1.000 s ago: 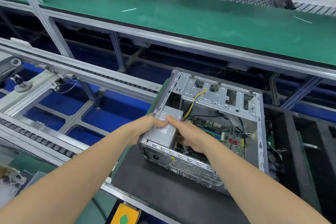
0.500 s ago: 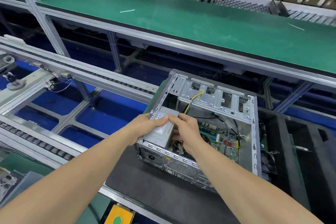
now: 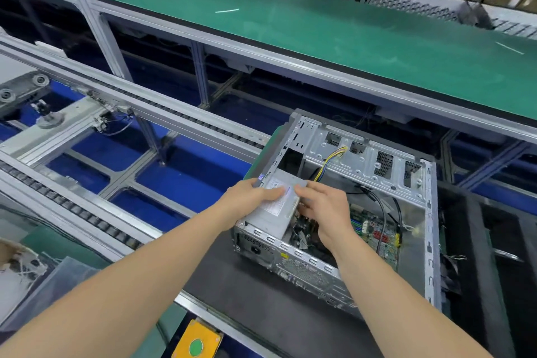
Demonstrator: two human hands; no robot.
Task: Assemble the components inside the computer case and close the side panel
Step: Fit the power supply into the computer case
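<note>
An open grey computer case lies on its side on a black mat, with its side panel off. A grey power supply sits in the case's near-left corner. My left hand grips the supply's left side, thumb lying across its labelled top. My right hand holds the right side, fingertips on the top edge. A green motherboard lies on the case floor, partly hidden by my right wrist. Yellow and black wires run up to the drive cage.
Conveyor rails with blue floor beneath run to the left. A long green shelf spans the back. A yellow box with a green button sits at the near edge. Black foam trays lie to the right of the case.
Both hands stay on the power supply. My right hand has drawn back a little toward the unit's right edge, and the view has shifted slightly.
</note>
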